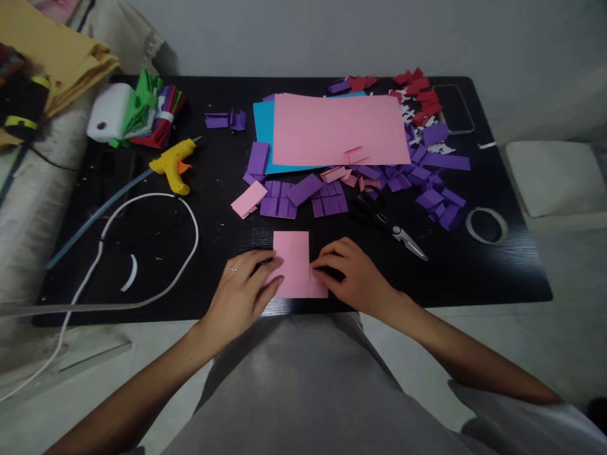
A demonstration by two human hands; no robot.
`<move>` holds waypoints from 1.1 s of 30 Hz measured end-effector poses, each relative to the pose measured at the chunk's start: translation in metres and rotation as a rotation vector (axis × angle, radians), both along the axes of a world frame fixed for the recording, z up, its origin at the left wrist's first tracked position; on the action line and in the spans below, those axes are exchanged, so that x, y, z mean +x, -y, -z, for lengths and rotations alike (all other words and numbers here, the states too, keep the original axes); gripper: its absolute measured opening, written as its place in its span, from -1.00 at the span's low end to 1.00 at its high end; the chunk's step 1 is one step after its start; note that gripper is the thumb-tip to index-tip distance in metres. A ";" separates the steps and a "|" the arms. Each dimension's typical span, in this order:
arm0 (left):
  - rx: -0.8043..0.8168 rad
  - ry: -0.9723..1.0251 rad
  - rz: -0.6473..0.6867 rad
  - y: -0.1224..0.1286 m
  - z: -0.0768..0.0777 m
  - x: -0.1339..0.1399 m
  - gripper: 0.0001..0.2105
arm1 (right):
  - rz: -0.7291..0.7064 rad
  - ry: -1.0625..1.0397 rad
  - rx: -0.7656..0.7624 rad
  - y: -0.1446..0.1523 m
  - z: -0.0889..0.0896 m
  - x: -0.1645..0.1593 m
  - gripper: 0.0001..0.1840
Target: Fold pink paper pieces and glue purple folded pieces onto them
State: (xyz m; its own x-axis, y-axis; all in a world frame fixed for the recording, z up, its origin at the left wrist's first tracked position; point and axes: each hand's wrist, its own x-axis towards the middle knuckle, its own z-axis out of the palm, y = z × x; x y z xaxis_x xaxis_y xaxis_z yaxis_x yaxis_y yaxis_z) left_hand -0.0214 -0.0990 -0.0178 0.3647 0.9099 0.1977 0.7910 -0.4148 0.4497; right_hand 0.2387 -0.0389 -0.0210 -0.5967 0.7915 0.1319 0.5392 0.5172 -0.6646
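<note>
Near the table's front edge lies a small pink paper sheet [294, 262], an upright piece over a wider strip along its bottom. From its left side my left hand [241, 281] curls over the sheet, thumb and fingertips pressing it. My right hand [351, 272] is closed in a pinch at the paper's right edge, thumb and forefinger together. Just beyond the sheet are folded purple paper pieces [279, 201] and a small folded pink piece [249, 199]. Open black-handled scissors [403, 237] lie to the right, past my right hand.
Large pink sheets [332, 126] cover a blue sheet [262, 139] at the back. Purple, red and white scraps crowd the right. A yellow glue gun [175, 164], a looped white cable [194, 246] and bundled strips [142, 110] occupy the left. A tape roll [486, 226] sits far right.
</note>
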 end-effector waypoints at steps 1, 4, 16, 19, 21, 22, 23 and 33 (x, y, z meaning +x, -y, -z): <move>-0.003 0.014 -0.038 0.000 0.001 0.000 -0.71 | 0.027 -0.005 -0.001 -0.001 -0.001 -0.001 -0.84; -0.002 0.041 -0.101 0.000 0.004 0.000 -0.61 | 0.095 0.019 0.022 -0.003 -0.001 -0.006 -0.63; 0.020 -0.128 0.180 0.002 0.002 0.005 -0.47 | 0.087 0.030 0.009 -0.001 0.002 0.005 -0.65; -0.007 -0.151 0.248 -0.001 0.002 0.006 -0.44 | 0.053 0.016 0.025 0.000 0.000 0.006 -0.82; -0.012 -0.155 0.254 -0.003 0.002 0.007 -0.46 | 0.035 0.004 0.043 0.000 0.001 0.007 -0.90; -0.009 -0.156 0.251 -0.003 0.002 0.007 -0.47 | 0.029 0.003 0.053 0.001 0.001 0.007 -0.90; -0.005 -0.158 0.247 -0.003 0.002 0.007 -0.49 | 0.024 0.004 0.063 0.001 0.002 0.008 -0.90; 0.059 -0.081 0.158 -0.006 -0.002 0.013 -0.68 | 0.068 -0.011 0.075 0.014 0.004 0.008 -0.76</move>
